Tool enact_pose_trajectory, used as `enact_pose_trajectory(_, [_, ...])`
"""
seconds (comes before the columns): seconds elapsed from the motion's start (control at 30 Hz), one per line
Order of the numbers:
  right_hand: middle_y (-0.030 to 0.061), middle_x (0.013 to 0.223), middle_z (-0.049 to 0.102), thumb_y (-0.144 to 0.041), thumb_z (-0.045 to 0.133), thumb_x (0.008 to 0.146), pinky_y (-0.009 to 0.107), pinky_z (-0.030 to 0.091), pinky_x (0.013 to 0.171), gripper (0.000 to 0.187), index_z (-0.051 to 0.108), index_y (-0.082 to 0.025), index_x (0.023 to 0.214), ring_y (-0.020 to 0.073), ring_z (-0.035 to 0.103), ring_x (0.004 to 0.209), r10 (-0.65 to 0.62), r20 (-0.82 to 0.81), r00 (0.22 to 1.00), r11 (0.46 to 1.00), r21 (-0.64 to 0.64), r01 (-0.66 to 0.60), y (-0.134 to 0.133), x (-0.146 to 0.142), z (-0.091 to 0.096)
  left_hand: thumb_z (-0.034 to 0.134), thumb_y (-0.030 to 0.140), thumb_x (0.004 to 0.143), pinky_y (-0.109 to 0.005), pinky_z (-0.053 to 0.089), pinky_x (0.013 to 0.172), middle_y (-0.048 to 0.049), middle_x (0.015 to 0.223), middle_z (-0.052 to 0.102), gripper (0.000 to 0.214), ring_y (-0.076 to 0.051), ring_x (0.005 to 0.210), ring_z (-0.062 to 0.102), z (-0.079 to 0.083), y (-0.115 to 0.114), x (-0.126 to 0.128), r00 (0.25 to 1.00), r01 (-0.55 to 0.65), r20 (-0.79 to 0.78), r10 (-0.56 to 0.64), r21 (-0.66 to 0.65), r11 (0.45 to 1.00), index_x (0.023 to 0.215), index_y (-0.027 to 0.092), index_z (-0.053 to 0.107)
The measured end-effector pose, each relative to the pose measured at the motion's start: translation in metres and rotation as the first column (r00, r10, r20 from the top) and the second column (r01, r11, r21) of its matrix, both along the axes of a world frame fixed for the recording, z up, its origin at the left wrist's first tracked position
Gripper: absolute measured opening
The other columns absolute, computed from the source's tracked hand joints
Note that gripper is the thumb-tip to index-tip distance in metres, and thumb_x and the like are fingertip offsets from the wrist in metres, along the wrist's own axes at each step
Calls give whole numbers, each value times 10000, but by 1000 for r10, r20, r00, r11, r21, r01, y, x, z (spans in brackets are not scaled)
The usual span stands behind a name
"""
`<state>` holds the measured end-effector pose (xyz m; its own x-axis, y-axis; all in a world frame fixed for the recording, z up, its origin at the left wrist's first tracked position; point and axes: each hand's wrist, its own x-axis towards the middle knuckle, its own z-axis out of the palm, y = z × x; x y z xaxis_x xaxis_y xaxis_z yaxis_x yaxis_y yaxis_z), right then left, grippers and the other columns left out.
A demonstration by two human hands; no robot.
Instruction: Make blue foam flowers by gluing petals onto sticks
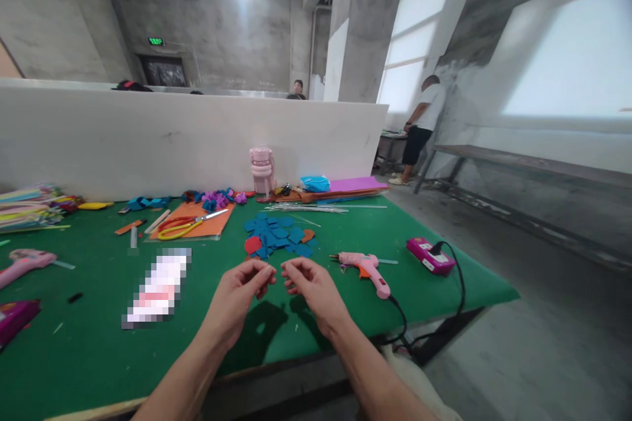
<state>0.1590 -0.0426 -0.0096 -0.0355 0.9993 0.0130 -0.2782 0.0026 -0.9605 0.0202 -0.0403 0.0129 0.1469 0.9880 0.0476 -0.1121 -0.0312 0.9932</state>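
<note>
Head view: left hand (244, 289) and right hand (309, 286) hover close together over the near edge of the green table (99, 342), fingertips pinched, anything between them too small to tell, with blue foam pieces (279, 235) just beyond and a pink glue gun (365, 266) near right.

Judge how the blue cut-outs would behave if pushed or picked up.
The blue cut-outs look thin and flat, so probably light and floppy. Heaped loose and overlapping on the green table, they would likely slide apart, not roll. One pinch may lift several.
</note>
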Motion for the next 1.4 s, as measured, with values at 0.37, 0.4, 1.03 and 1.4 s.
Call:
enact_pose_trajectory(0.37, [23,723,619,-324,678,634,218,429,594,213,661,-125,704,71,517,556,140,-239,961,989,-14,-148,-3,2,5,593,360,703,-154,305,370,10,580,511,225,-44,418,407,-5,-9,11,972,235,21,-235,-161,959,687,137,572])
enact_pose_trajectory(0.4, [27,731,622,-313,682,631,220,429,595,206,660,-121,702,73,521,558,136,-233,963,989,-17,-144,-3,2,5,596,361,700,-151,301,364,11,581,513,227,-42,413,408,-5,-9,11,972,234,22,-233,-171,957,685,137,567])
enact_pose_trajectory(1.03, [9,666,593,-326,674,623,208,367,534,201,653,-136,686,81,472,558,-51,-194,980,998,-53,41,1,-6,-3,616,341,689,-140,321,349,20,591,518,223,-29,406,410,-15,-7,15,973,230,63,-222,-176,957,711,130,548])
enact_pose_trajectory(1.4, [1,695,580,-376,616,670,212,371,557,226,652,-155,702,64,442,534,-122,-58,991,992,-3,122,9,6,-11,635,333,671,-131,304,339,22,588,525,223,-20,395,398,-13,-5,13,978,206,81,-193,-214,955,716,128,562])
